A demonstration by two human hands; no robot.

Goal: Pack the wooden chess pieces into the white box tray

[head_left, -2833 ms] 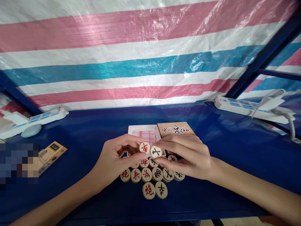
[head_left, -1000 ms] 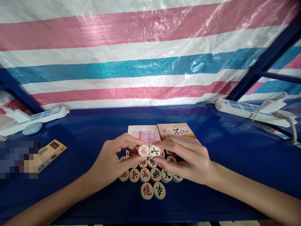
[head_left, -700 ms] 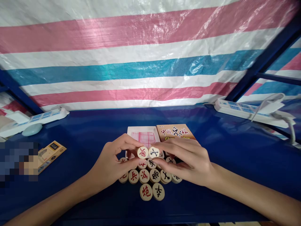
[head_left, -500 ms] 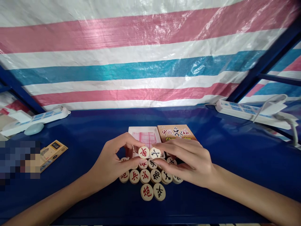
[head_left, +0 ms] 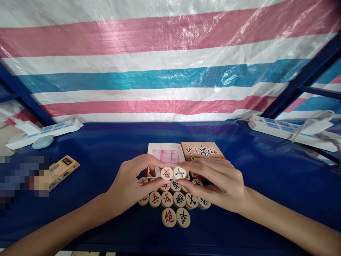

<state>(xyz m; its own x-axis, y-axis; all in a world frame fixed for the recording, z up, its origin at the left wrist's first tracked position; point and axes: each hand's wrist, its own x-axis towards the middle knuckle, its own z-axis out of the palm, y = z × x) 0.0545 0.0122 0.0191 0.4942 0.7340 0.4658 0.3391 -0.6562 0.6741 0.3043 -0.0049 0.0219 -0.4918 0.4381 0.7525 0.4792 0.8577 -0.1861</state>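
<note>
Between the thumb and index finger of my left hand (head_left: 133,183) is a round pale chess piece with a red character (head_left: 167,173). My right hand (head_left: 221,185) pinches a similar chess piece with a black character (head_left: 179,172). The two faces are turned toward me, side by side at about the same height. Under them, rows of chess pieces lie on the blue table, red characters (head_left: 167,199) on the left and black ones (head_left: 179,199) on the right. Nearest me sit a red-marked piece (head_left: 169,217) and a black-marked piece (head_left: 183,217). My fingers hide parts of the back rows.
Behind my hands stand an open white box (head_left: 181,147) with a red-lined sheet inside and a printed Chinese chess lid (head_left: 210,147). Power strips (head_left: 57,129) (head_left: 279,128) lie at both sides. At left are a grey-blue rounded object (head_left: 42,142) and a tan printed package (head_left: 64,172).
The whole view has shifted slightly, so everything sits a little further right. Both hands keep their pieces side by side; the red character on the left one looks different, perhaps turned.
</note>
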